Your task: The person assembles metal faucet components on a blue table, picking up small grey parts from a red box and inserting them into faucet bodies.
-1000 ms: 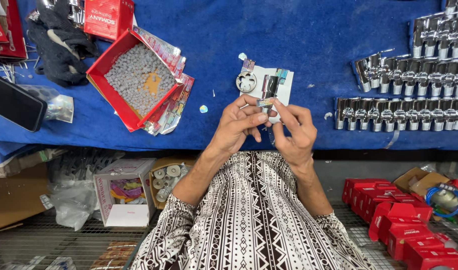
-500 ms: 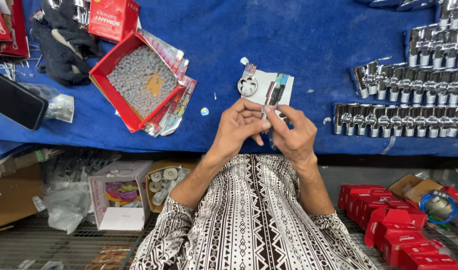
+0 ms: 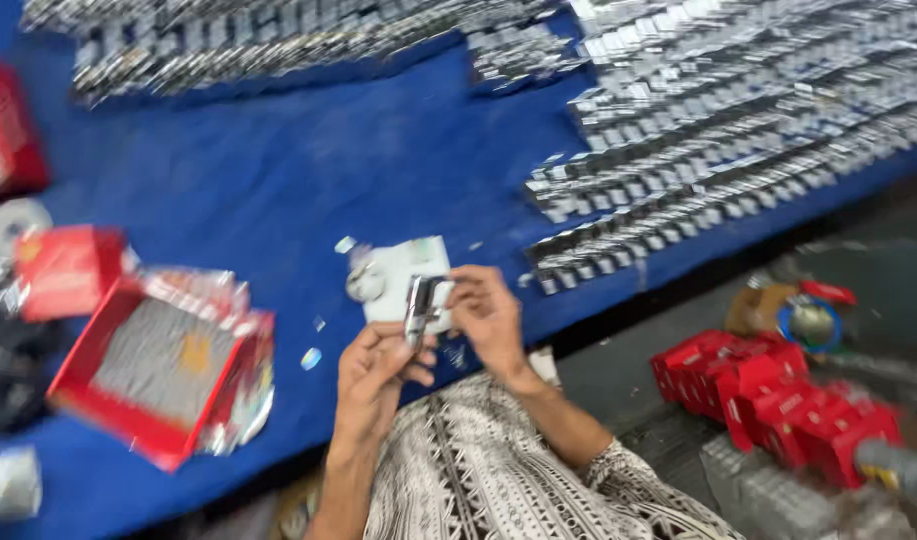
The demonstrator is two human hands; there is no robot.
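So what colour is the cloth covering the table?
Deep blue; the cloth shows in the head view, beyond both hands.

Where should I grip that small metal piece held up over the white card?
Judging by its pose, pinch the small metal piece across its narrow sides at the lower end, from below, as the left hand does; it stands upright, and the right hand steadies the top.
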